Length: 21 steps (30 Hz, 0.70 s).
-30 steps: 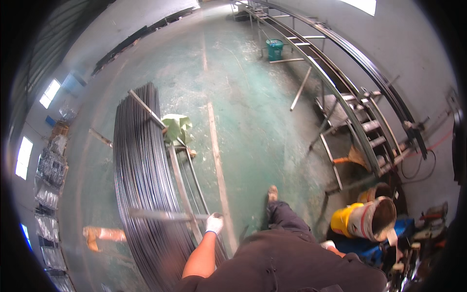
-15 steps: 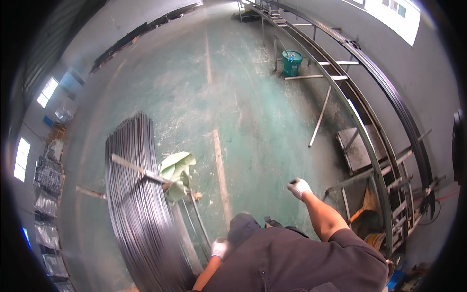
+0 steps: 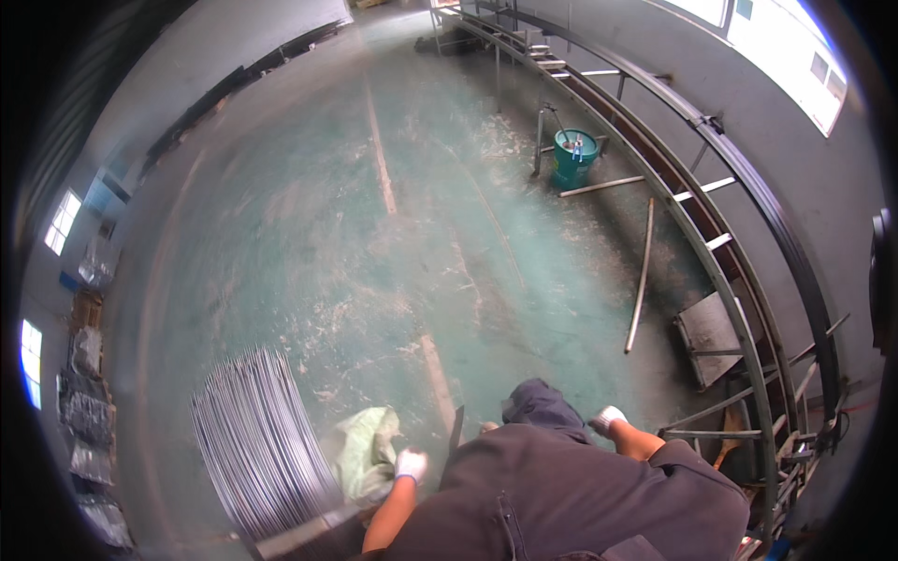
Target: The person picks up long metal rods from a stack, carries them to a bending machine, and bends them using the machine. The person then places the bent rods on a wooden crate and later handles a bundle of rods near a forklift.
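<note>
Grey metal rods (image 3: 267, 439) in a bundle, with a pale green cloth (image 3: 368, 453) beside your left hand (image 3: 410, 465).
Your gloved left hand lies at the cloth's right edge; blur hides whether the two touch, and whether the fingers are clenched or released cannot be told. The cloth sits just right of the bundle, near a metal bar (image 3: 299, 535) crossing the rods. Your gloved right hand (image 3: 608, 418) is well apart from both, at your right side, its grip likewise unclear. Farther off, a teal bucket (image 3: 572, 161) stands near a long rack (image 3: 692, 217).
</note>
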Each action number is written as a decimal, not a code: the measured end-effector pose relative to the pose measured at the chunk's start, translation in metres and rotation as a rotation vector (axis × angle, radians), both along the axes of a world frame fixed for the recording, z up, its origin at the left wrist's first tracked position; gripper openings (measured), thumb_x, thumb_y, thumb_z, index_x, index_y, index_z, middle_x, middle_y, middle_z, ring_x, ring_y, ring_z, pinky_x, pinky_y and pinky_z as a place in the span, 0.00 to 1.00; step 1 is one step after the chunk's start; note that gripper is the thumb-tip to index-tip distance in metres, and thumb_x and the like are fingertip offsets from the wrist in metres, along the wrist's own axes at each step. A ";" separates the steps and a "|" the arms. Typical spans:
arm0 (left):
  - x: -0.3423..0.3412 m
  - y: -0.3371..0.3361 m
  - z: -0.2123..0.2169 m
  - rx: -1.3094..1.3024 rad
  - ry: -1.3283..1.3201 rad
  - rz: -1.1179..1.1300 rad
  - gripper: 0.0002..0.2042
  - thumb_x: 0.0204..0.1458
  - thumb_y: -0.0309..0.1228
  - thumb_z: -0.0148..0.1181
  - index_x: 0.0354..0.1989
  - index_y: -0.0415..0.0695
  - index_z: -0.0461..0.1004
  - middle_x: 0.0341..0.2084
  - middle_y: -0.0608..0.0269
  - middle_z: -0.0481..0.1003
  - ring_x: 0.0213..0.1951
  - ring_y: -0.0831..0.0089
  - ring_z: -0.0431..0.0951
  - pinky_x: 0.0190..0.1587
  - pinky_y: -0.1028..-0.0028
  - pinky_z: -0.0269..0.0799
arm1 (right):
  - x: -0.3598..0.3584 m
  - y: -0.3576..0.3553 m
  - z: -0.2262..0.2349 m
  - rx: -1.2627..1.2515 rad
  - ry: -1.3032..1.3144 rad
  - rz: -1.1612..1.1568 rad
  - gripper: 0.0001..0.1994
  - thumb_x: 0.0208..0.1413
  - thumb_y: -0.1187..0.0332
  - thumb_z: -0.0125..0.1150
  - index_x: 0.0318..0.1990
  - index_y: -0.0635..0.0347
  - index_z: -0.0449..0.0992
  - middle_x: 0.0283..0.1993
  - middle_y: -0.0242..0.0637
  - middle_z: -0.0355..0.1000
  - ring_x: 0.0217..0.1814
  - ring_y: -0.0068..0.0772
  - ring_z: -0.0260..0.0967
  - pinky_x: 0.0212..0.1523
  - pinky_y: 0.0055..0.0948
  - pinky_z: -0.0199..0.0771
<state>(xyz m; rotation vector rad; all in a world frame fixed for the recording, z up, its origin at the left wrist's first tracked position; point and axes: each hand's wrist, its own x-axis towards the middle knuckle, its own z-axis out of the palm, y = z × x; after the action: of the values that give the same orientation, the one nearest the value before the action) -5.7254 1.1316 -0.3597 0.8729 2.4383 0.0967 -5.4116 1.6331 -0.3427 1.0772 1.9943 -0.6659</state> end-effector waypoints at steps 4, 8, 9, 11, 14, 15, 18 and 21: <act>-0.183 0.087 0.058 0.626 -0.291 0.906 0.10 0.57 0.28 0.59 0.44 0.39 0.81 0.31 0.54 0.83 0.33 0.67 0.82 0.43 0.68 0.78 | -0.018 0.031 -0.044 -0.221 -0.196 0.069 0.20 0.66 0.52 0.54 0.48 0.56 0.85 0.44 0.39 0.84 0.43 0.36 0.83 0.45 0.36 0.81; -0.302 0.137 0.053 0.650 -0.352 1.205 0.06 0.54 0.29 0.60 0.35 0.43 0.82 0.25 0.56 0.81 0.29 0.66 0.82 0.36 0.63 0.79 | -0.178 0.100 -0.069 -0.226 -0.250 -0.041 0.21 0.67 0.51 0.51 0.39 0.56 0.86 0.37 0.37 0.84 0.37 0.35 0.82 0.41 0.39 0.80; -0.330 0.138 0.025 0.309 -0.333 0.750 0.07 0.51 0.31 0.61 0.33 0.44 0.83 0.25 0.55 0.82 0.29 0.63 0.83 0.35 0.60 0.80 | -0.220 0.115 -0.075 -0.243 -0.295 -0.177 0.22 0.66 0.50 0.51 0.37 0.56 0.86 0.34 0.37 0.84 0.37 0.35 0.82 0.40 0.40 0.79; -0.380 0.125 -0.017 -0.230 0.176 -0.278 0.08 0.46 0.35 0.64 0.29 0.47 0.84 0.26 0.53 0.83 0.29 0.56 0.84 0.33 0.55 0.80 | -0.348 0.158 -0.085 -0.099 -0.069 -0.224 0.19 0.65 0.52 0.51 0.38 0.52 0.87 0.37 0.40 0.84 0.40 0.45 0.83 0.44 0.42 0.80; -0.438 0.173 -0.008 -0.067 -0.235 0.117 0.10 0.55 0.34 0.61 0.40 0.46 0.85 0.40 0.48 0.83 0.45 0.51 0.84 0.47 0.56 0.80 | -0.557 0.236 -0.068 0.295 0.457 0.324 0.15 0.57 0.58 0.57 0.34 0.59 0.83 0.40 0.54 0.80 0.43 0.60 0.78 0.46 0.50 0.80; -0.446 0.178 -0.001 0.029 -0.348 0.387 0.12 0.57 0.34 0.60 0.44 0.46 0.85 0.44 0.48 0.83 0.49 0.50 0.84 0.51 0.56 0.80 | -0.646 0.244 -0.024 0.230 0.558 0.236 0.17 0.56 0.55 0.58 0.37 0.61 0.84 0.41 0.54 0.80 0.46 0.58 0.79 0.49 0.47 0.79; -0.526 0.214 -0.021 0.322 -0.459 0.826 0.13 0.56 0.36 0.62 0.47 0.46 0.84 0.45 0.50 0.84 0.49 0.53 0.84 0.53 0.60 0.78 | -0.856 0.253 0.116 -0.027 0.642 -0.182 0.22 0.55 0.52 0.66 0.50 0.59 0.83 0.47 0.50 0.83 0.52 0.49 0.80 0.55 0.40 0.78; -0.622 0.254 -0.036 0.387 -0.454 1.098 0.16 0.56 0.40 0.63 0.47 0.44 0.84 0.45 0.55 0.85 0.49 0.61 0.84 0.53 0.64 0.77 | -1.008 0.270 0.154 -0.074 0.833 0.045 0.22 0.57 0.53 0.64 0.51 0.60 0.82 0.51 0.50 0.81 0.55 0.49 0.79 0.57 0.39 0.77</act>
<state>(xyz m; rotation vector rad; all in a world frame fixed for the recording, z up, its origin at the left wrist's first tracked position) -6.3471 1.3856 -0.3959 -0.4195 2.1830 1.0480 -6.4200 1.9027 -0.1889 0.7583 2.6369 -1.3039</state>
